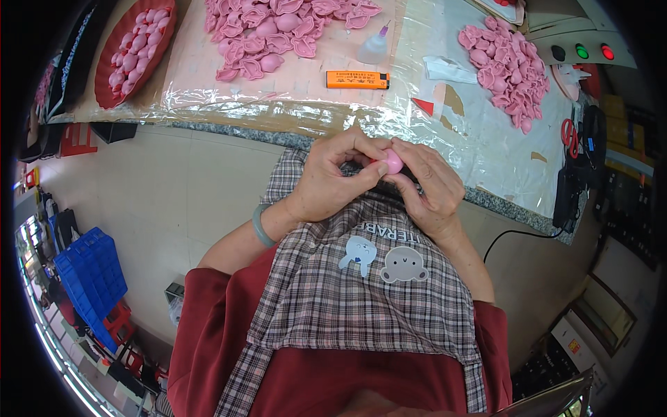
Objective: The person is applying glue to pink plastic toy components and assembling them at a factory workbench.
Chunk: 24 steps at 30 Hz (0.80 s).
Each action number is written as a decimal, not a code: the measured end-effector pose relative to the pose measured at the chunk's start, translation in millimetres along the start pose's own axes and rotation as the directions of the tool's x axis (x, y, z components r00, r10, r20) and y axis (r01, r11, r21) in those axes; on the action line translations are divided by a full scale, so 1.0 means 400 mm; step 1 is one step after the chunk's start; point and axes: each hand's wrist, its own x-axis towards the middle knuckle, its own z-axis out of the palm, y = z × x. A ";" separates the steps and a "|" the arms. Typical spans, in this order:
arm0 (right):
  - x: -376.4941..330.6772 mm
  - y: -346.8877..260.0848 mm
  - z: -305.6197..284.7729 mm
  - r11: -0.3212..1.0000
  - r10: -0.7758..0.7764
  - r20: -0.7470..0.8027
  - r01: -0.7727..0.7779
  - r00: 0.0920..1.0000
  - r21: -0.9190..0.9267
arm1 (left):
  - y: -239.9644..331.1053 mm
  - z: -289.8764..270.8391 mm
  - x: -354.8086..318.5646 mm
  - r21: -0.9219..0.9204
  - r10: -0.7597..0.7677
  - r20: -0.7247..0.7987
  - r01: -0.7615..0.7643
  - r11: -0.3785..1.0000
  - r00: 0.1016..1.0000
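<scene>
Head view: the plaid apron [375, 313] is nearest, with both forearms passing beside it. The left hand [326, 170] and the right hand [434, 191] meet ahead of it, gripping one pink ball [394, 162]. The ball sits between the fingertips: left thumb and forefinger close on its left side, right fingers and thumb on its right. A small red part shows beside the left thumb.

The hands are near the stone front edge of the counter [486, 163]; their height relative to it cannot be told. To the left, floor [201, 187] extends below that edge. Beyond the edge, a band of plastic sheet [306, 115] runs up to an orange box [357, 80]. A pink heap [504, 69] stands at right. Farther back are a bottle [373, 49], a second pink heap [288, 31] and, at left, a red tray [105, 96].
</scene>
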 end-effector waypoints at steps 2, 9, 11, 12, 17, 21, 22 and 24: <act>-0.001 0.002 0.001 1.000 -0.005 0.002 0.005 1.000 -0.005 | 0.000 -0.001 0.001 0.005 -0.001 0.000 0.001 1.000 1.000; 0.000 -0.002 0.003 1.000 0.000 0.005 0.000 1.000 -0.005 | 0.001 -0.003 -0.002 0.003 -0.016 0.000 0.016 1.000 1.000; 0.000 -0.002 0.003 1.000 0.003 0.006 -0.003 1.000 -0.005 | 0.000 -0.003 -0.003 -0.007 -0.025 -0.003 0.025 1.000 1.000; -0.001 -0.001 0.003 1.000 0.003 0.006 -0.003 1.000 -0.004 | -0.001 -0.004 -0.002 0.003 -0.015 -0.001 0.015 1.000 1.000; -0.001 0.005 0.004 1.000 0.002 0.007 -0.002 1.000 0.008 | -0.002 -0.003 0.001 -0.010 -0.016 -0.004 0.016 1.000 1.000; -0.001 0.011 0.000 1.000 -0.005 0.010 0.005 1.000 -0.002 | -0.001 0.003 0.007 -0.021 -0.024 -0.012 0.024 0.999 1.000; 0.000 0.010 -0.001 1.000 -0.002 0.004 0.002 1.000 -0.002 | -0.002 0.005 0.008 -0.030 -0.028 -0.012 0.027 0.999 1.000; -0.001 0.008 -0.003 1.000 0.001 -0.007 -0.001 1.000 -0.018 | -0.001 0.005 0.009 -0.036 -0.032 -0.008 0.032 0.999 0.999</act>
